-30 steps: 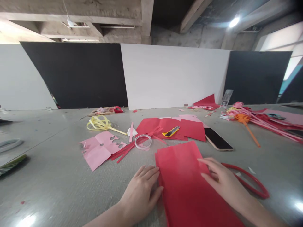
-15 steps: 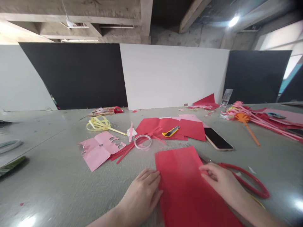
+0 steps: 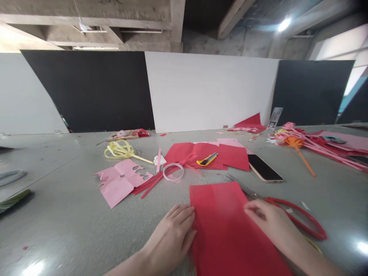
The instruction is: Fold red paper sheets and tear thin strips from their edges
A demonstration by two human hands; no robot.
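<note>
A red sheet of paper [image 3: 221, 226] lies lengthwise in front of me and runs off the bottom of the view. At its left edge rests my left hand [image 3: 175, 230], fingers laid flat and close together, their tips touching the paper. My right hand [image 3: 267, 216] pinches the paper's right edge between thumb and forefinger. Partly beneath that hand are scissors with red handles [image 3: 304, 216], their blades pointing away along the sheet's far right corner.
Beyond the sheet are a yellow utility knife [image 3: 207, 159] on red papers [image 3: 179, 151], a tape ring [image 3: 173, 172] and a phone [image 3: 266, 168]. Cut pink paper [image 3: 123, 180] and a yellow ribbon loop [image 3: 119, 149] lie left. Pink strips and an orange paper flower [image 3: 294, 142] lie right.
The sheet's far edge has shifted slightly toward me and right. My right hand's fingertips have moved slightly right along with the edge. My left hand has hardly moved.
</note>
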